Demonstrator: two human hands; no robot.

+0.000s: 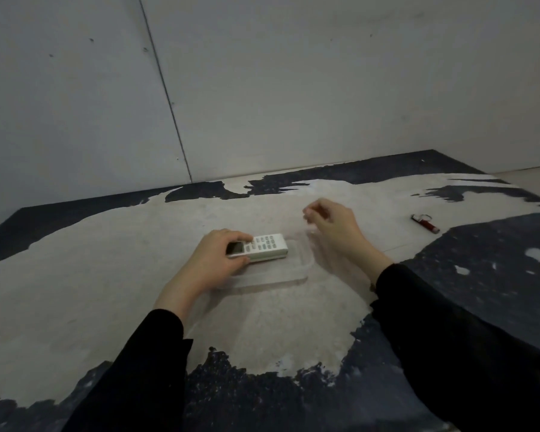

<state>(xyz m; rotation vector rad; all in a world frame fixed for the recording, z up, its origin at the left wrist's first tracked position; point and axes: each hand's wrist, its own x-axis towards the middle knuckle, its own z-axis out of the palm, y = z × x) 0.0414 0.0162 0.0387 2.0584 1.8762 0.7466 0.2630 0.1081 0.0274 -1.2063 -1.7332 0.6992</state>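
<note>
A white remote control with a small dark screen and grey buttons lies flat across a clear plastic bag in the middle of the table. My left hand grips the remote's screen end, thumb on top. To the right and slightly higher is my right hand. It is motion-blurred, with fingers curled, and seems to pinch the bag's raised far-right edge. The bag is nearly see-through and its outline is faint.
The table top is beige with dark blue-black painted patches along its edges. A small red cylindrical object with a metal key ring lies at the far right. Grey wall panels rise directly behind the table.
</note>
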